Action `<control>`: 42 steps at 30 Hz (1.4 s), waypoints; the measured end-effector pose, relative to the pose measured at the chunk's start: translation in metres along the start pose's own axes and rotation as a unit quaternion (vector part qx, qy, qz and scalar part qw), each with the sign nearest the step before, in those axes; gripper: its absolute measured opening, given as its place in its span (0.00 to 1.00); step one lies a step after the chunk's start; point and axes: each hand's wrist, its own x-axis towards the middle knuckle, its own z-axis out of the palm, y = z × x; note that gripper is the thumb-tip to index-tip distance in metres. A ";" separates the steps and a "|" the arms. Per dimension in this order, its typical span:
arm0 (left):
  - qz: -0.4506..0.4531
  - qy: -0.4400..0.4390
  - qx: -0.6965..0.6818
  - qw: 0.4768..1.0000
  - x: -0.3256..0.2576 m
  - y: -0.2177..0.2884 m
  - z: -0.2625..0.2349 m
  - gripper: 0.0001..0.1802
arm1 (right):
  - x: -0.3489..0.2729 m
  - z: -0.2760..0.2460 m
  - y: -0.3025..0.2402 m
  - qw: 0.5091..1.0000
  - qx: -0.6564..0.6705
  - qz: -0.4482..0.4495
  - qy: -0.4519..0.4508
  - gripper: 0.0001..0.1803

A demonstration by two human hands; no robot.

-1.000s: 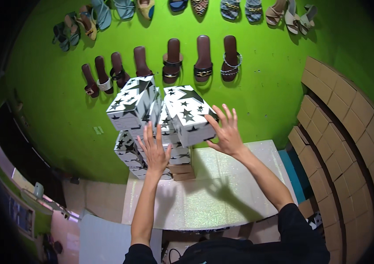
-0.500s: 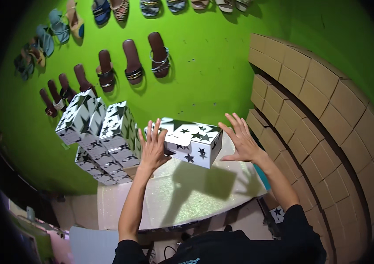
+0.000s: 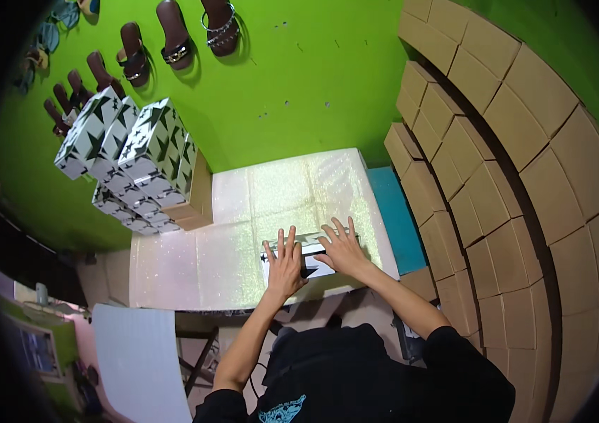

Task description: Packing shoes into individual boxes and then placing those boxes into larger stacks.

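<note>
In the head view, a white box with black stars lies on the glittery table, near its front edge. The person's left hand and right hand rest on it, fingers spread apart; its contents are hidden. To the left stands a stack of star-patterned boxes, contents also out of sight. Brown cartons line the right side.
</note>
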 end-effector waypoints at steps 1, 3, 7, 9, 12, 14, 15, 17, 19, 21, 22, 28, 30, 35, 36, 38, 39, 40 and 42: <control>-0.009 -0.011 -0.007 1.000 -0.008 0.005 0.013 0.56 | -0.009 0.009 0.003 1.000 0.004 0.001 -0.006 0.24; -0.007 0.000 0.003 1.000 -0.018 0.007 0.043 0.53 | -0.024 0.025 0.011 0.999 -0.021 -0.030 -0.020 0.21; 0.011 0.088 0.101 0.991 -0.030 0.002 0.098 0.39 | -0.042 0.054 0.015 0.996 -0.018 -0.042 0.079 0.15; 0.010 0.098 0.052 0.994 -0.036 0.005 0.119 0.33 | -0.055 0.068 0.014 0.994 -0.015 -0.041 0.101 0.14; 0.010 0.042 0.079 0.996 -0.056 0.010 0.136 0.28 | -0.080 0.086 0.014 0.998 0.013 -0.030 0.058 0.17; 0.010 0.012 0.040 0.999 -0.070 0.016 0.135 0.29 | -0.095 0.090 0.011 0.998 0.013 -0.032 0.056 0.17; 0.003 -0.016 0.005 1.000 -0.082 0.019 0.136 0.30 | -0.101 0.089 0.006 0.997 0.014 -0.041 0.056 0.16; 0.019 0.010 0.077 0.997 -0.097 0.019 0.142 0.35 | -0.107 0.089 -0.004 0.997 0.029 -0.040 0.062 0.15; -0.004 -0.050 -0.035 0.998 -0.103 0.029 0.125 0.43 | -0.119 0.090 -0.008 0.999 0.042 -0.022 0.013 0.15; 0.007 -0.036 -0.008 0.999 -0.103 0.024 0.111 0.49 | -0.122 0.087 -0.008 0.999 0.051 -0.009 -0.010 0.14; -0.002 0.001 -0.028 1.000 -0.099 0.021 0.102 0.50 | -0.119 0.083 -0.006 0.999 0.051 -0.003 -0.010 0.14; 0.005 0.180 -0.107 0.978 -0.090 -0.009 0.051 0.40 | -0.058 0.046 0.007 0.994 0.086 0.051 -0.034 0.06; 0.002 0.181 -0.089 0.979 -0.095 -0.015 0.046 0.38 | -0.024 0.037 0.016 0.990 0.106 0.079 -0.055 0.04; -0.036 0.108 -0.095 0.989 -0.080 -0.023 0.042 0.26 | 0.064 0.028 0.054 0.976 0.105 0.111 -0.157 0.07; -0.041 0.084 -0.090 0.992 -0.074 -0.024 0.045 0.24 | 0.077 0.030 0.056 0.970 0.068 0.124 -0.195 0.11; -0.043 0.054 -0.081 0.994 -0.054 -0.020 0.049 0.25 | 0.082 0.056 0.066 0.988 0.000 0.123 -0.098 0.17; -0.059 0.027 -0.064 0.996 -0.050 -0.023 0.054 0.27 | 0.092 0.061 0.059 0.993 -0.062 0.105 -0.001 0.23; -0.063 -0.009 -0.051 0.997 -0.046 -0.028 0.063 0.30 | 0.094 0.061 0.056 0.993 -0.056 0.101 0.002 0.28; -0.071 -0.030 -0.040 0.996 -0.041 -0.036 0.078 0.31 | 0.085 0.055 0.047 0.993 -0.005 0.108 0.048 0.25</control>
